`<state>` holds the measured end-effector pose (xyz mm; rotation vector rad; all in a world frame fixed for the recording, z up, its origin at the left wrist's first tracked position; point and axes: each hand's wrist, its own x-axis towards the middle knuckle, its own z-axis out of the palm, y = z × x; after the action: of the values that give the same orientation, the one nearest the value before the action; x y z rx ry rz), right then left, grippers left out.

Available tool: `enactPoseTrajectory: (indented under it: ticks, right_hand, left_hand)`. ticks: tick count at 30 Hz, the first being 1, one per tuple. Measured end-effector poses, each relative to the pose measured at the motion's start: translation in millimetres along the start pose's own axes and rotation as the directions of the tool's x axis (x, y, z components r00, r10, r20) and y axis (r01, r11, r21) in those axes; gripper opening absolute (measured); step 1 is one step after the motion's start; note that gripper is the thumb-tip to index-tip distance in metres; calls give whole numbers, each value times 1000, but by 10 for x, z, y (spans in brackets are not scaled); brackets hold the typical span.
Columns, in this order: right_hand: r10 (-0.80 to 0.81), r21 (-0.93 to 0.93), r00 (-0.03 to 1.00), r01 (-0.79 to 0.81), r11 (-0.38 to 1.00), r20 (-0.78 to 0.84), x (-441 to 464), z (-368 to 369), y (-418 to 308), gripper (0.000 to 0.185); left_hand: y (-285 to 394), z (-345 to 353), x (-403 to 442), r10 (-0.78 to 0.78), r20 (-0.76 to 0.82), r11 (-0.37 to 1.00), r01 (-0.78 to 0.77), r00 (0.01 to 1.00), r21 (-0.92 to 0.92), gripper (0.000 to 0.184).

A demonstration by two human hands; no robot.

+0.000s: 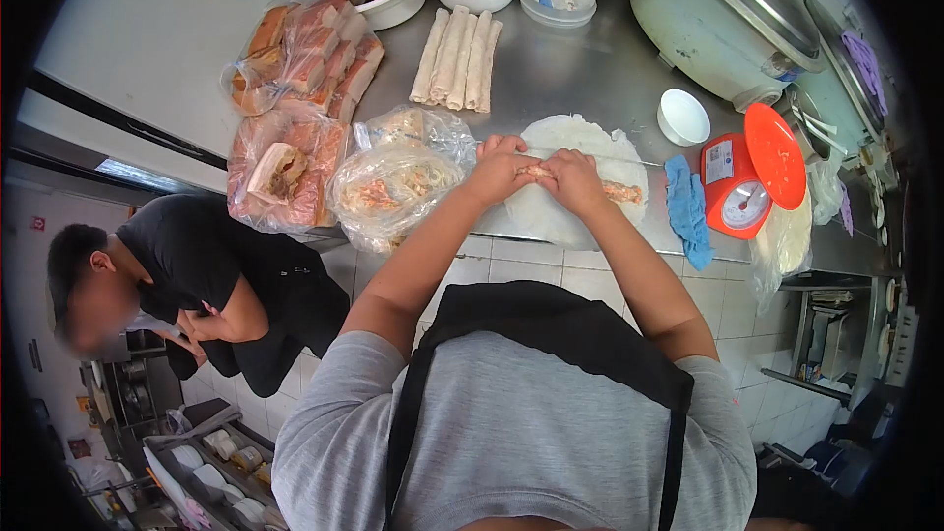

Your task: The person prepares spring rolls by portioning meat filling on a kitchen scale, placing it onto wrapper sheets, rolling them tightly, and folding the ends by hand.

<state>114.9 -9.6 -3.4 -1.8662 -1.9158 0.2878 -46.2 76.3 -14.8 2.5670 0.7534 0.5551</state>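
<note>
The left hand and right hand curl closed on a filling strip, over a round sheet near the steel surface's edge. Far left lie pale rolls; right, a red scale; beyond, tiled floor.

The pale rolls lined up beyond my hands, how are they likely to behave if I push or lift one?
The pale rolls would probably roll or slide when pushed, since they're slim and rounded and lie on bare metal. Lifted by one end, one might sag, being long for its thickness. Grip lightly, perhaps: the wrinkled skins look soft enough to dent.
</note>
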Motion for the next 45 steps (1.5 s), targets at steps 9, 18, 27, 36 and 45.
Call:
enactPoseTrajectory:
  ticks: [9, 18, 27, 36, 45]
  right_hand:
    - [10, 85, 1000, -9, 996, -1, 46, 43, -14, 19]
    - [22, -20, 1000, -22, 1000, -13, 104, 76, -107, 27]
    - [-3, -71, 995, -4, 997, -98, 69, 18, -256, 23]
    - [-36, -175, 985, 6, 985, -168, -388, -284, 338, 21]
    - [41, -153, 991, -61, 986, -127, -649, -574, 646, 26]
  left_hand:
    - [-8, -95, -131, -47, -129, 999, 50, 991, 16, 28]
    - [-103, -34, -122, -45, -135, 999, 46, 990, 5, 26]
    - [-99, -155, -143, -61, 4, 998, 61, 998, -3, 33]
    - [-77, -172, -131, -101, 30, 995, 100, 994, 25, 32]
    - [165, -147, -309, -61, -197, 994, 77, 979, 72, 51]
